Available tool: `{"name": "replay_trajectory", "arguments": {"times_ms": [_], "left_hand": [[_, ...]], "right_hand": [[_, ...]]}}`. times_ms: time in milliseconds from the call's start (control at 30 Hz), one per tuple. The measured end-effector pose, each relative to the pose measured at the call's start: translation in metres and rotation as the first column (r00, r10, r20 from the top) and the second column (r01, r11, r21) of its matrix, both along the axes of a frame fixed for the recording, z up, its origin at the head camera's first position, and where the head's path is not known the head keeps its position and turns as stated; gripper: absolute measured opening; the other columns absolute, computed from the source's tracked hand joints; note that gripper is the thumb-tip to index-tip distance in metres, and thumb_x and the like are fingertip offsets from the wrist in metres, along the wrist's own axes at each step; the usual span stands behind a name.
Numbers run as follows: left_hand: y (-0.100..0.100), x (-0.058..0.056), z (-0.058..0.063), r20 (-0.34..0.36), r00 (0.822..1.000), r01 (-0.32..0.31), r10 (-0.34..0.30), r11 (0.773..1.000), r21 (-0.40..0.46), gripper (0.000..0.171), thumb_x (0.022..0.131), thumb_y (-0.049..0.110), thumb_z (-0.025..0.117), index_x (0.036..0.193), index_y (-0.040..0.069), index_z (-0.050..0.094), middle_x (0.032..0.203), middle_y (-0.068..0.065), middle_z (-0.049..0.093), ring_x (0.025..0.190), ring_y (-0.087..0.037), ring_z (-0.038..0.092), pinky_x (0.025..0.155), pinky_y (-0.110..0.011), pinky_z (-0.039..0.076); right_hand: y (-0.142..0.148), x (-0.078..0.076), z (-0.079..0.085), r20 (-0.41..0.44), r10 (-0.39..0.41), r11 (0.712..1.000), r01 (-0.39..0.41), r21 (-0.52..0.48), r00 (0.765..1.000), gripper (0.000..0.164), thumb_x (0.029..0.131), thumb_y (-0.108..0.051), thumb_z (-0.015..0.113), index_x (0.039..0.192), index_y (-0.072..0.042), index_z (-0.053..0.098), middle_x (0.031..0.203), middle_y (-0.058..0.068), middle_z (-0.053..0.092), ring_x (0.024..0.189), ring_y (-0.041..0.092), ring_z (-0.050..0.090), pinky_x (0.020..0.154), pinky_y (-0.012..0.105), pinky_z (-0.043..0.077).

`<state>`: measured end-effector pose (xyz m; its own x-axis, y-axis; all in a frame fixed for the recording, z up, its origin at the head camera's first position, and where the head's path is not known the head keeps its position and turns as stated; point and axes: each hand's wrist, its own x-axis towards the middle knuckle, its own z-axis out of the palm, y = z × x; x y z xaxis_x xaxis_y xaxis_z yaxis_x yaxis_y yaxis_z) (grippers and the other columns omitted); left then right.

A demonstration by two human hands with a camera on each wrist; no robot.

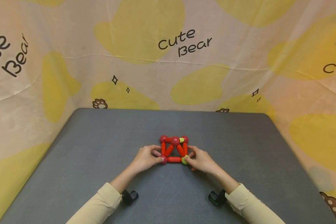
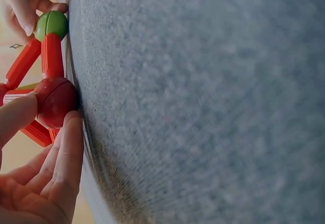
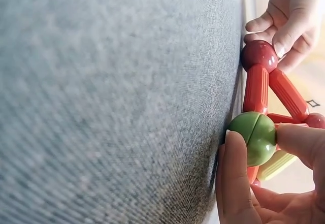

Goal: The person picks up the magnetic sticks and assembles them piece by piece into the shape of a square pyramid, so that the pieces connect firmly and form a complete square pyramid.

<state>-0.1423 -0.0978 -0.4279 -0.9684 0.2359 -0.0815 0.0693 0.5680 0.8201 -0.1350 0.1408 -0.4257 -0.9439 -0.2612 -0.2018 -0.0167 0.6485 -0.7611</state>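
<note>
A toy frame of balls and ribbed rods stands on the table between both hands. My left hand (image 1: 148, 158) pinches the red ball (image 2: 57, 102) at its near left corner between thumb and fingers. At the near right corner, a green ball (image 3: 254, 137) is pinched by my right hand (image 1: 201, 160). One red rod (image 1: 174, 159) joins these two balls along the front. Slanting red rods (image 1: 169, 150) rise from them to a raised red ball (image 1: 175, 141). Behind it are two more red balls, left (image 1: 163, 138) and right (image 1: 184, 138), with a yellow-green rod (image 1: 181, 140) near the right one.
The dark grey tabletop (image 1: 106, 133) spreads around the frame, its back edge meeting a printed curtain (image 1: 145, 77). Black straps hang at the left wrist (image 1: 130, 197) and the right wrist (image 1: 217, 198), by the cream sleeves (image 1: 100, 202).
</note>
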Motion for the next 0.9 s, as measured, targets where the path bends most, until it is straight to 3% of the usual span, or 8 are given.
{"name": "replay_trajectory", "arguments": {"times_ms": [500,900], "left_hand": [[0.003,-0.026,-0.003,-0.046,0.999,-0.029,0.027,0.999,-0.030,0.043,0.076,0.015,0.074,0.116,0.002,0.063,0.087,-0.006,0.071,0.058,-0.009,0.062,0.053,-0.023,0.048],[0.006,-0.037,-0.006,-0.052,0.998,-0.036,0.034,0.999,-0.036,0.043,0.077,0.016,0.073,0.117,0.002,0.063,0.088,-0.006,0.071,0.058,-0.008,0.062,0.052,-0.022,0.048]], "right_hand": [[-0.001,-0.028,-0.006,-0.051,-0.026,0.998,0.029,0.049,0.998,0.055,0.086,-0.021,0.062,0.134,-0.001,0.043,0.087,0.004,0.066,0.053,0.011,0.060,0.054,0.026,0.048],[-0.001,-0.040,-0.006,-0.059,-0.052,0.995,0.056,0.077,0.997,0.053,0.087,-0.022,0.061,0.133,-0.002,0.045,0.092,0.006,0.065,0.055,0.010,0.058,0.054,0.025,0.046]]}}
